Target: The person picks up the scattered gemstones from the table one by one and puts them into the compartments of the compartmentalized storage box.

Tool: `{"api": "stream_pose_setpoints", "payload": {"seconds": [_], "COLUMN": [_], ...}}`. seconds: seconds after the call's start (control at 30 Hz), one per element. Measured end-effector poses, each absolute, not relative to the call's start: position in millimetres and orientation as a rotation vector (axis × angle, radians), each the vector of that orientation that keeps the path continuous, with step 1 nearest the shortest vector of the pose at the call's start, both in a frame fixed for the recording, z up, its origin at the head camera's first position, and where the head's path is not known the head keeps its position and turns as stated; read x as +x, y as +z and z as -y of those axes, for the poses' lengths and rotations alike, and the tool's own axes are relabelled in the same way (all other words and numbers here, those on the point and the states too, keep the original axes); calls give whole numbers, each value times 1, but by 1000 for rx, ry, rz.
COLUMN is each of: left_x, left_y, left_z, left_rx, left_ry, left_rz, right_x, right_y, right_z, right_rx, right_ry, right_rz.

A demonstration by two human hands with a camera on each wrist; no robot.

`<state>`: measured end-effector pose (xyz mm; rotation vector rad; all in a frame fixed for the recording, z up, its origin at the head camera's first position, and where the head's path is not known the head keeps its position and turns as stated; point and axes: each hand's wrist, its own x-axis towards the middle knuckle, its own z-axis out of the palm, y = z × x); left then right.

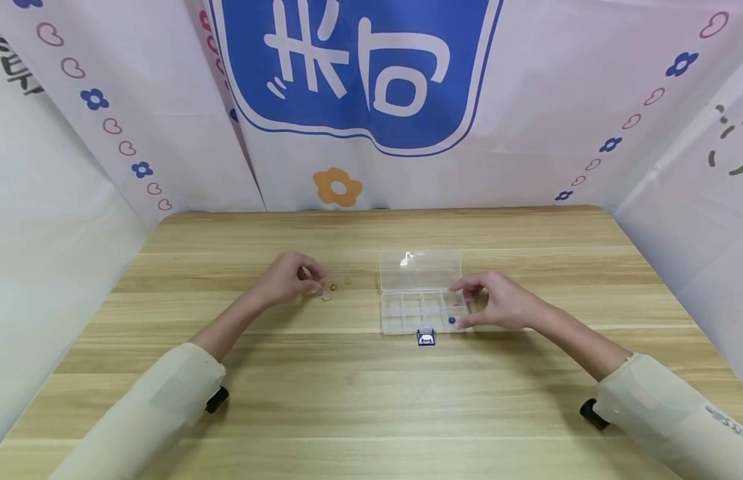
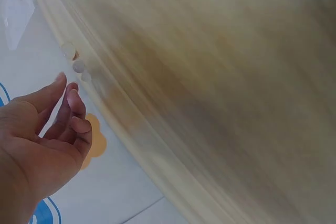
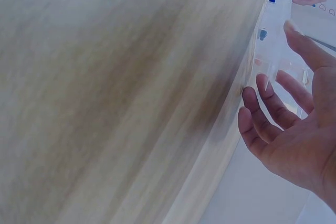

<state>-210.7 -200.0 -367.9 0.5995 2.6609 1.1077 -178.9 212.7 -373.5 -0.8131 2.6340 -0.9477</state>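
Observation:
A clear plastic compartment box [image 1: 411, 324] sits on the table with its lid [image 1: 421, 270] folded back and a blue latch [image 1: 426, 338] at its front. A small dark blue round piece [image 1: 452, 320] lies in its front right compartment. My right hand [image 1: 497, 301] spans the box's right end, thumb at the front corner, fingers at the back. To the left, my left hand [image 1: 289, 279] has its thumb and forefinger close together beside a small grey disc [image 2: 79, 66]; no grip on it shows. Near it lie a clear disc [image 1: 326, 297], a brownish piece [image 1: 333, 287] and a yellow piece [image 1: 347, 281].
The wood-grain table [image 1: 347, 407] carries all of this. Behind it hangs a white printed cloth [image 1: 527, 133] with a blue emblem, meeting the table's back edge. More white cloth [image 1: 47, 233] stands along the left side.

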Motion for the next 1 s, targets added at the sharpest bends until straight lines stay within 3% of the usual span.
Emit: {"api": "stream_pose_setpoints", "payload": {"seconds": [1.0], "left_x": [-213], "left_y": [-374], "left_z": [207], "left_rx": [600], "left_ry": [950], "left_rz": [-2686], "right_x": [-180], "right_y": [-375], "right_z": [-213], "right_rx": [-804], "right_ry": [-940], "right_rz": [-2645]}}
